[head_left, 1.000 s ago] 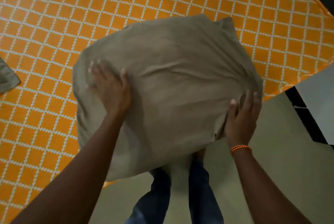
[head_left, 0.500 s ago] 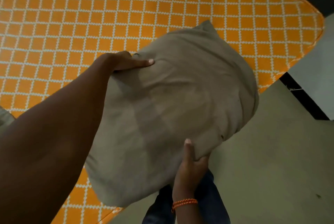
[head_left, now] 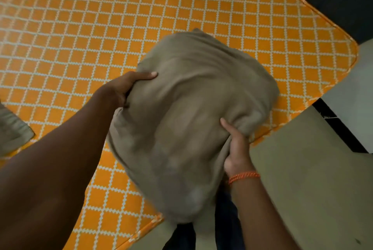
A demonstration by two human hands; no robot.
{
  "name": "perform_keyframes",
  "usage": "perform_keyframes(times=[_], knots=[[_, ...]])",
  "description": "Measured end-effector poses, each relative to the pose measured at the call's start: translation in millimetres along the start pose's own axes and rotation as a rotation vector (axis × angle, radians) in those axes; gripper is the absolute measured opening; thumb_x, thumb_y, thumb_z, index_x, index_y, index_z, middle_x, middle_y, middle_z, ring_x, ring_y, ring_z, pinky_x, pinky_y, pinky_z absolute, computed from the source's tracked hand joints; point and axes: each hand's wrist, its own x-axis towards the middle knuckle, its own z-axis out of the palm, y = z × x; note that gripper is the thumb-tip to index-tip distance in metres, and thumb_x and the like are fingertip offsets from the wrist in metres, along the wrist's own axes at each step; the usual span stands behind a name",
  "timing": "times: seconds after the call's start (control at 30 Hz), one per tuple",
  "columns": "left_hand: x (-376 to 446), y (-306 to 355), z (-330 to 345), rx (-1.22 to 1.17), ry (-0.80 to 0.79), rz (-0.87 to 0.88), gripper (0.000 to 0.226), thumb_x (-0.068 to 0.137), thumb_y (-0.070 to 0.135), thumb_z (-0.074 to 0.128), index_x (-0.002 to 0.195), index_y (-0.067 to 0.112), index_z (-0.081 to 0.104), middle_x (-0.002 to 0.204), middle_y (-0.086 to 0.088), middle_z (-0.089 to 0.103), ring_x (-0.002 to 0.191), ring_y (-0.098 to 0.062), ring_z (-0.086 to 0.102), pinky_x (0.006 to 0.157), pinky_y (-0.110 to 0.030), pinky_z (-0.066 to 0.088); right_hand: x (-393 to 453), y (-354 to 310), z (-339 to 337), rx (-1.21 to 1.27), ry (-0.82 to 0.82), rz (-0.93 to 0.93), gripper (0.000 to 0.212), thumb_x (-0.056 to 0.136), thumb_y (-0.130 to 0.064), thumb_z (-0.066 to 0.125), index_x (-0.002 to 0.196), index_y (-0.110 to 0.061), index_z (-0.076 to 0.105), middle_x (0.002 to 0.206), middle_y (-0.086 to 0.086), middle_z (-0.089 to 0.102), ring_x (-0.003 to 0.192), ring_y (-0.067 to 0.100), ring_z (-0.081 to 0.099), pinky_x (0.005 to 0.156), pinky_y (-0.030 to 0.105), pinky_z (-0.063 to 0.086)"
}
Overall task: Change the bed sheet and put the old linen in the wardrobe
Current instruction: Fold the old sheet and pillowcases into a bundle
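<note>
Pillow [head_left: 193,120] gripped between both hands: left hand [head_left: 129,86] clutches its far-left edge, thumb on top; right hand [head_left: 236,148] pinches bunched fabric at its near-right edge. Beneath them the orange sheet [head_left: 80,37] already looks spread on the bed. Wardrobe's out of sight; grey cloth [head_left: 12,128] left of the left hand is cut off, pillow blurred.

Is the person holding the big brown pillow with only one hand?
No, both hands grip the pillow: the left hand holds its far left edge and the right hand bunches the cloth on its right side.
</note>
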Motion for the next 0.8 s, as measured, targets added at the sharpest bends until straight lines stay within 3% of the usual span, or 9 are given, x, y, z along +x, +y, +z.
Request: perform_keyframes(times=[0.07, 0.17, 0.27, 0.4, 0.47, 0.57, 0.67, 0.73, 0.8], knots=[[-14.2, 18.3, -0.4, -0.101, 0.03, 0.117, 0.022, 0.086, 0.042, 0.081, 0.094, 0.022, 0.087, 0.121, -0.008, 0.076, 0.098, -0.019, 0.078, 0.09, -0.035, 0.061, 16.4, -44.5, 27.0, -0.071, -0.086, -0.084, 0.044, 0.086, -0.006, 0.076, 0.13, -0.008, 0.07, 0.122, 0.013, 0.075, 0.113, 0.031, 0.072, 0.102, 0.051, 0.055], [-38.5, 58.5, -2.9, -0.228, 0.042, 0.345, 0.02, 0.099, 0.031, 0.067, 0.098, 0.021, 0.086, 0.121, -0.004, 0.076, 0.096, -0.014, 0.077, 0.078, -0.029, 0.063, 40.1, -114.3, 80.6, -0.219, -0.236, -0.238, 0.054, 0.079, -0.006, 0.082, 0.131, -0.003, 0.068, 0.125, 0.018, 0.073, 0.116, 0.035, 0.071, 0.103, 0.056, 0.054], [-61.6, 99.8, -6.2, -0.301, 0.022, 0.582, 0.022, 0.103, 0.022, 0.061, 0.109, 0.021, 0.082, 0.119, -0.002, 0.078, 0.108, -0.014, 0.075, 0.087, -0.03, 0.06, 45.5, -179.9, 133.9, -0.317, -0.345, -0.404, 0.054, 0.081, -0.003, 0.081, 0.133, 0.0, 0.066, 0.128, 0.019, 0.071, 0.117, 0.035, 0.07, 0.102, 0.055, 0.055], [-82.9, 130.9, -16.6, -0.249, -0.019, 0.872, 0.042, 0.105, 0.013, 0.059, 0.147, 0.01, 0.058, 0.145, -0.008, 0.064, 0.135, -0.023, 0.061, 0.109, -0.037, 0.051, 26.4, -238.8, 175.4, -0.34, -0.492, -0.582, 0.05, 0.087, 0.003, 0.076, 0.135, 0.004, 0.062, 0.128, 0.018, 0.071, 0.119, 0.033, 0.069, 0.1, 0.048, 0.057], [-91.4, 128.7, -22.5, -0.192, 0.011, 0.942, 0.052, 0.101, 0.009, 0.062, 0.152, 0.007, 0.051, 0.149, -0.009, 0.061, 0.139, -0.024, 0.057, 0.112, -0.037, 0.049, 11.5, -249.4, 179.9, -0.355, -0.529, -0.629, 0.045, 0.087, 0.006, 0.075, 0.131, 0.003, 0.064, 0.122, 0.013, 0.075, 0.116, 0.028, 0.071, 0.096, 0.04, 0.058], [-98.5, 96.0, -23.3, -0.184, 0.09, 0.91, 0.061, 0.085, 0.0, 0.071, 0.144, 0.007, 0.058, 0.141, -0.006, 0.067, 0.133, -0.02, 0.062, 0.107, -0.031, 0.052, -10.7, -244.3, 158.3, -0.429, -0.56, -0.597, 0.049, 0.088, 0.002, 0.074, 0.136, 0.0, 0.062, 0.127, 0.009, 0.073, 0.122, 0.023, 0.068, 0.097, 0.035, 0.057], [-88.9, 23.0, -18.9, -0.156, 0.115, 0.749, 0.058, 0.072, 0.002, 0.076, 0.129, 0.013, 0.068, 0.126, 0.003, 0.075, 0.121, -0.012, 0.068, 0.095, -0.022, 0.055, -13.3, -217.0, 104.6, -0.437, -0.58, -0.366, 0.043, 0.092, -0.008, 0.067, 0.135, -0.008, 0.066, 0.134, 0.007, 0.07, 0.125, 0.02, 0.067, 0.096, 0.032, 0.057], [-79.6, -39.1, -14.4, -0.142, 0.028, 0.532, 0.07, 0.067, 0.024, 0.091, 0.131, 0.012, 0.067, 0.132, -0.001, 0.073, 0.124, -0.014, 0.067, 0.096, -0.023, 0.057, -8.6, -185.1, 60.2, -0.404, -0.513, -0.156, 0.031, 0.095, -0.019, 0.063, 0.122, -0.012, 0.077, 0.131, 0.008, 0.071, 0.119, 0.018, 0.07, 0.089, 0.032, 0.06], [-71.6, -93.7, -7.1, -0.125, -0.052, 0.288, 0.104, 0.05, 0.06, 0.099, 0.136, 0.014, 0.064, 0.136, -0.002, 0.07, 0.125, -0.014, 0.067, 0.104, -0.033, 0.056, 0.6, -149.8, 14.7, -0.418, -0.381, -0.013, 0.031, 0.096, -0.025, 0.065, 0.123, -0.013, 0.076, 0.13, 0.008, 0.072, 0.116, 0.02, 0.071, 0.091, 0.038, 0.062]])
